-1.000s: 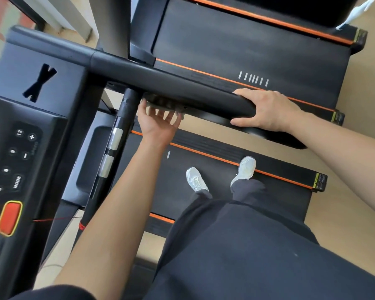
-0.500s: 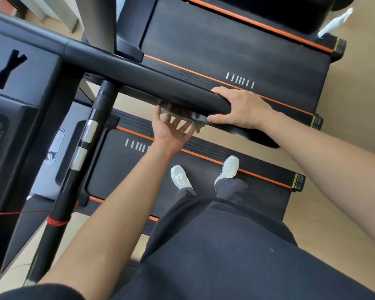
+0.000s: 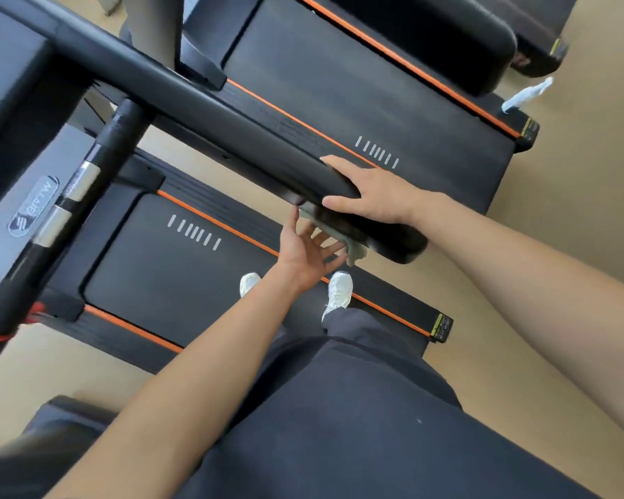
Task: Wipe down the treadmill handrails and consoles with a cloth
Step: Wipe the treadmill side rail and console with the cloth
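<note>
A thick black handrail (image 3: 209,113) runs from upper left down to its rounded end at centre right. My right hand (image 3: 371,190) lies over the top of the rail near that end, thumb along the near side. Beneath the rail my left hand (image 3: 307,252) reaches up with straight, spread fingers and presses a grey-green cloth (image 3: 353,246) against the underside. A corner of the cloth hangs below the rail end; the rest is hidden by the rail.
I stand on a black treadmill belt (image 3: 166,275) with orange trim. A second treadmill (image 3: 357,84) lies beyond it. A black upright post (image 3: 73,207) with silver sensor bands stands at left beside the console edge (image 3: 11,63). A white spray bottle (image 3: 526,93) lies at upper right.
My left hand has slid the cloth along the rail's underside toward its free end. The view has swung, so the console buttons have left the frame. My right hand stays on the rail.
</note>
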A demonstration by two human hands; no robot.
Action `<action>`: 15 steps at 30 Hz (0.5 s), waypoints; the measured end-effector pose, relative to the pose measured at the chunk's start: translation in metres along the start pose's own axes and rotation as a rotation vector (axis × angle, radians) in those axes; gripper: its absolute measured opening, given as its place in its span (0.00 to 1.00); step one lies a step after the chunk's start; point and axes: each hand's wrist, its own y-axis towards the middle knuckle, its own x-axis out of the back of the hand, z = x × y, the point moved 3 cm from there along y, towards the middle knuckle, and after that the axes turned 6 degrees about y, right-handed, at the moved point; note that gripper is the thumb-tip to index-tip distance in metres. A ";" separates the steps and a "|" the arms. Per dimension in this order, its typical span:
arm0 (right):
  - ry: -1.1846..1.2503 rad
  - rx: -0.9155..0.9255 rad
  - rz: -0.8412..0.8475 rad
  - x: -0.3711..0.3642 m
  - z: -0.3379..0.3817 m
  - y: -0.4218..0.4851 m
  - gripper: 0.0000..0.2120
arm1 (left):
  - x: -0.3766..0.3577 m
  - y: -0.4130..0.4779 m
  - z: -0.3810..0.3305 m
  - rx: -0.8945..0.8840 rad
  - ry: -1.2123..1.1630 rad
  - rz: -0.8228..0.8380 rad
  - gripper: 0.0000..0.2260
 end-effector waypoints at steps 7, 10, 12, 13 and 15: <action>0.106 0.003 -0.061 -0.006 -0.018 -0.002 0.42 | -0.023 0.018 0.059 0.036 -0.053 0.052 0.34; 0.129 0.029 -0.061 -0.005 -0.020 -0.001 0.40 | -0.034 0.019 0.078 0.054 -0.082 0.068 0.34; 0.145 0.051 -0.063 -0.004 -0.020 0.000 0.39 | -0.040 0.022 0.089 0.084 -0.117 0.075 0.35; 0.157 0.055 -0.066 -0.004 -0.020 0.001 0.39 | -0.044 0.022 0.094 0.096 -0.130 0.088 0.36; 0.174 0.061 -0.063 -0.003 -0.020 0.001 0.39 | -0.052 0.021 0.104 0.123 -0.165 0.099 0.37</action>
